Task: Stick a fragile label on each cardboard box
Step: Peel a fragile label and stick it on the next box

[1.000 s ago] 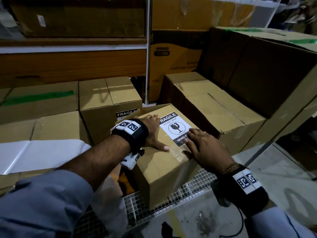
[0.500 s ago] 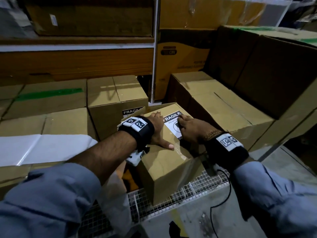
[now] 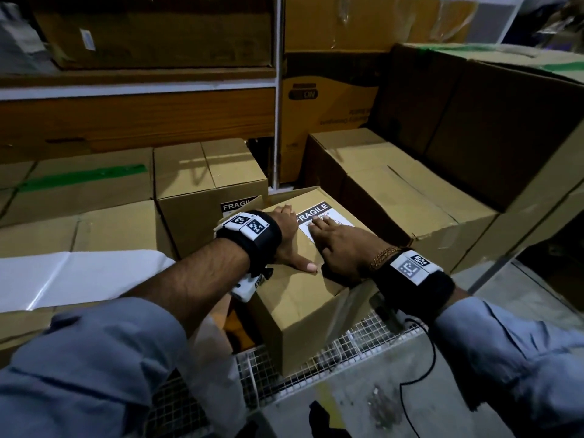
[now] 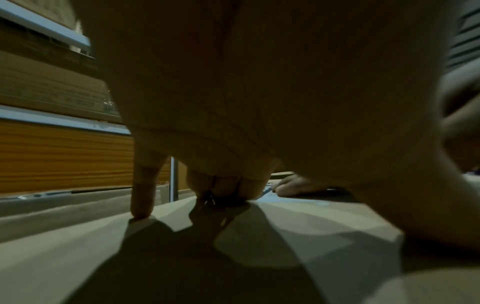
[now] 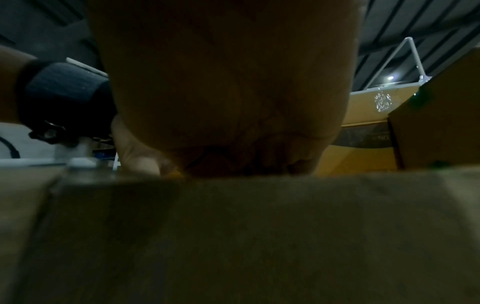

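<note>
The fragile label [image 3: 319,216] looks thin and floppy—best smoothed flat, as the right hand [image 3: 343,248] does with straight fingers, while the left hand [image 3: 289,238], fingers spread, steadies the stiff cardboard box [image 3: 303,298].

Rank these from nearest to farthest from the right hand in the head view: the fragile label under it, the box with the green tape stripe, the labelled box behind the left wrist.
1. Fragile label, directly under the right hand.
2. Labelled box, just behind and left, past the left hand.
3. Box with the green tape stripe, far left.
</note>
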Available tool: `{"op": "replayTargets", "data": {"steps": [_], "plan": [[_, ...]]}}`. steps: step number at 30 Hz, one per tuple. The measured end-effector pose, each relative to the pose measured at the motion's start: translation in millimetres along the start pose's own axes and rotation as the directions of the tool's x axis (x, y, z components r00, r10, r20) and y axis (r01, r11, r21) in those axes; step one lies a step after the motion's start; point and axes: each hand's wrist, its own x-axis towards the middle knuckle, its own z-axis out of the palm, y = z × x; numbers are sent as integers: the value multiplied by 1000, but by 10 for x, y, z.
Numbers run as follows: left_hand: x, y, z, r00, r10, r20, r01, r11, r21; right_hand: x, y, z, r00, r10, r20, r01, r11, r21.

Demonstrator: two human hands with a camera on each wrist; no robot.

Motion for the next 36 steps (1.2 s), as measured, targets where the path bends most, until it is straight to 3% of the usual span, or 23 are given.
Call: {"op": "replayTargets", "data": {"steps": [4, 15, 19, 24, 29, 36], "plan": [[60, 11, -6, 999, 17, 29, -18, 1000, 18, -226, -34, -23, 998, 58, 2, -58, 998, 8], [116, -54, 65, 1000, 20, -3, -21, 999, -31, -908, -2, -87, 983, 94, -160, -92, 996, 21], [82, -49, 18, 1000, 29, 3, -29, 999, -12, -769, -11, -70, 989, 26, -149, -6, 991, 134], [78, -63, 28, 1000, 22, 16, -21, 999, -26, -727, -50, 131, 989, -23, -146, 37, 995, 88], [51, -66, 12, 1000, 21, 14, -20, 999, -40, -840, 51, 11, 990, 24, -142, -30, 999, -37], [-8, -78, 3, 999, 37, -29, -38, 999, -24, -814, 324, -68, 981, 182, -61, -186, 980, -70]]}}
